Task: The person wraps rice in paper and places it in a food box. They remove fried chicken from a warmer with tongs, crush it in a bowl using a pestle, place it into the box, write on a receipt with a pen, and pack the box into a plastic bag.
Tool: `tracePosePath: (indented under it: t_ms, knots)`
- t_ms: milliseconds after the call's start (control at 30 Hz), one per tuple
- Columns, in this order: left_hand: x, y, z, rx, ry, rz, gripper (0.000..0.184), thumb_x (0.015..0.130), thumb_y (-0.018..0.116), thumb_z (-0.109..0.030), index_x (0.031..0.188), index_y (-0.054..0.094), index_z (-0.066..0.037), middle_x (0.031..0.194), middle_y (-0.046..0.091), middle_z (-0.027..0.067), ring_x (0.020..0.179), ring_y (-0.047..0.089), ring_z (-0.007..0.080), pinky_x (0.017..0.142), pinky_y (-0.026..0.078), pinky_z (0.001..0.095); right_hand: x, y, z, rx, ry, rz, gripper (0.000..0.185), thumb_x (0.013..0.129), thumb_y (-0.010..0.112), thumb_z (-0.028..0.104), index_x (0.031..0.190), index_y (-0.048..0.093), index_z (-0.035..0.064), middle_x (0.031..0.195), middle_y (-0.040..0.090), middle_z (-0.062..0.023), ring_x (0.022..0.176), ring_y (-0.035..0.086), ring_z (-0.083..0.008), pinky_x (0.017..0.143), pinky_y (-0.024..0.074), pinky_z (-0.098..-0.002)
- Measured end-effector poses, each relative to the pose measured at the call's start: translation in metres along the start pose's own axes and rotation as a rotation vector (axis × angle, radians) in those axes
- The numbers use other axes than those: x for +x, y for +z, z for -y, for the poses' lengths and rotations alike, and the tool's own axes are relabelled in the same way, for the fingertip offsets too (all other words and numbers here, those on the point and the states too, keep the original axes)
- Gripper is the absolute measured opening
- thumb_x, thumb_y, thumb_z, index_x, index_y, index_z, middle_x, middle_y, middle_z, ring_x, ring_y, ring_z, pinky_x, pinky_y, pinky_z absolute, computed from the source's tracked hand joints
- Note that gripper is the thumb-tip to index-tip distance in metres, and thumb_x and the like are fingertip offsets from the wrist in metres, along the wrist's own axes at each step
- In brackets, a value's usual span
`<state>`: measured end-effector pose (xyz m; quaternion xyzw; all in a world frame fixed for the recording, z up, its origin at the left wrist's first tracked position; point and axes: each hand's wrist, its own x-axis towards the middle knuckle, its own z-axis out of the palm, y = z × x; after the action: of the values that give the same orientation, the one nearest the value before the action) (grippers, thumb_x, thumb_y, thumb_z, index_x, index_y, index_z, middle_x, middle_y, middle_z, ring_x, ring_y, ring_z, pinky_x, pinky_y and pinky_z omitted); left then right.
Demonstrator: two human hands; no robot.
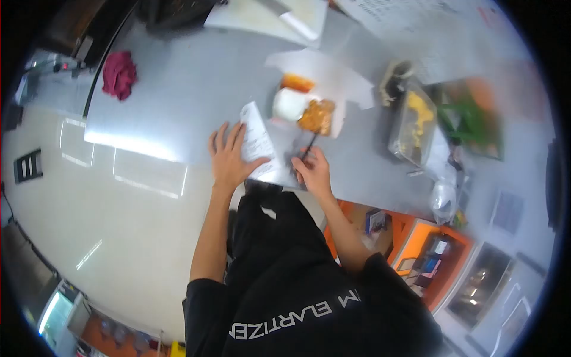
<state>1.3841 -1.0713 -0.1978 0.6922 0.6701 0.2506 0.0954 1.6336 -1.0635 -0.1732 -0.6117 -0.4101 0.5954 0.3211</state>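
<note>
My left hand (230, 159) rests with spread fingers on a white printed slip of paper (257, 138), near the front edge of the steel table. To its right, my right hand (314, 174) has its fingers closed around a thin dark pen (308, 146); blur hides its detail. The pen's upper end points toward a browned, chunky piece of food (317, 116). Beside that food are a white rounded item (289, 105) and an orange-brown piece (297, 83). All three sit on white wrapping paper (351, 80).
A white cutting board (238, 16) with a knife (291, 22) lies at the back. A dark red cloth (119, 75) is at the left. At the right stand a clear container (414, 122) with yellow contents and a green-and-orange item (473, 116), both blurred. Orange shelving (410, 250) is below.
</note>
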Motion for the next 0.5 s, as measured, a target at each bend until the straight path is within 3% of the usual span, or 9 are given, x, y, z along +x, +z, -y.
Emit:
tracePosePath:
  t_ms: [67, 167, 267, 333, 367, 467, 500]
  knots:
    - [0.002, 0.001, -0.002, -0.06, 0.005, 0.006, 0.102, 0.074, 0.082, -0.067, 0.149, 0.054, -0.004, 0.148, 0.057, 0.0158, 0.145, 0.041, 0.0406, 0.122, 0.025, 0.0583, -0.015, -0.036, -0.002, 0.145, -0.008, -0.199, 0.038, 0.096, 0.079, 0.013, 0.124, 0.059, -0.0044, 0.083, 0.068, -0.0065, 0.056, 0.058, -0.0104, 0.049, 0.0462, -0.0267]
    - [-0.007, 0.004, 0.003, -0.21, -0.005, -0.015, 0.097, 0.075, 0.09, -0.051, 0.149, 0.052, -0.001, 0.149, 0.056, 0.0186, 0.144, 0.043, 0.0433, 0.121, 0.028, 0.0577, -0.008, -0.107, -0.007, -0.061, 0.09, -0.304, 0.046, 0.098, 0.077, 0.021, 0.13, 0.062, -0.0077, 0.087, 0.07, -0.0088, 0.06, 0.062, -0.0116, 0.051, 0.0499, -0.0262]
    - [-0.029, 0.003, -0.023, -0.445, -0.01, 0.094, 0.09, 0.078, 0.093, -0.031, 0.15, 0.05, 0.001, 0.151, 0.055, 0.0233, 0.142, 0.046, 0.0476, 0.119, 0.037, 0.0569, -0.011, -0.151, 0.018, -0.455, 0.106, -0.279, 0.048, 0.1, 0.075, 0.034, 0.129, 0.068, -0.0028, 0.096, 0.075, -0.0107, 0.076, 0.071, -0.0152, 0.065, 0.0575, -0.0318]
    - [-0.045, 0.012, -0.062, -0.514, 0.206, 0.184, 0.084, 0.084, 0.089, -0.019, 0.154, 0.047, -0.002, 0.151, 0.053, 0.0269, 0.14, 0.049, 0.0482, 0.119, 0.038, 0.0564, -0.021, -0.165, 0.022, -0.481, -0.008, -0.37, 0.052, 0.101, 0.072, 0.037, 0.132, 0.066, -0.0038, 0.105, 0.076, -0.0128, 0.09, 0.072, -0.017, 0.077, 0.0579, -0.0335]
    - [-0.037, 0.006, -0.099, -0.593, 0.183, 0.269, 0.084, 0.084, 0.088, -0.015, 0.155, 0.046, -0.002, 0.153, 0.05, 0.0265, 0.139, 0.051, 0.0466, 0.117, 0.041, 0.0545, -0.027, -0.169, 0.021, -0.5, -0.059, -0.407, 0.054, 0.101, 0.071, 0.038, 0.134, 0.065, -0.0043, 0.11, 0.076, -0.0138, 0.097, 0.073, -0.0179, 0.083, 0.0582, -0.0343]
    - [-0.012, 0.019, -0.195, -1.003, -0.007, 0.449, 0.084, 0.086, 0.083, -0.005, 0.159, 0.041, -0.002, 0.159, 0.04, 0.0241, 0.139, 0.053, 0.0404, 0.108, 0.051, 0.0439, -0.043, -0.172, 0.014, 0.375, -0.028, -0.046, 0.047, 0.1, 0.074, 0.029, 0.132, 0.065, -0.0056, 0.114, 0.075, -0.0146, 0.107, 0.07, -0.0178, 0.093, 0.0547, -0.0325]
    - [-0.002, 0.041, -0.212, -1.064, 0.032, 0.464, 0.083, 0.086, 0.082, -0.003, 0.158, 0.041, -0.002, 0.161, 0.038, 0.0237, 0.139, 0.053, 0.039, 0.106, 0.053, 0.0415, -0.041, -0.175, 0.008, 0.294, -0.074, -0.062, 0.045, 0.1, 0.074, 0.026, 0.131, 0.065, -0.0054, 0.116, 0.075, -0.0149, 0.107, 0.07, -0.0177, 0.092, 0.0548, -0.0321]
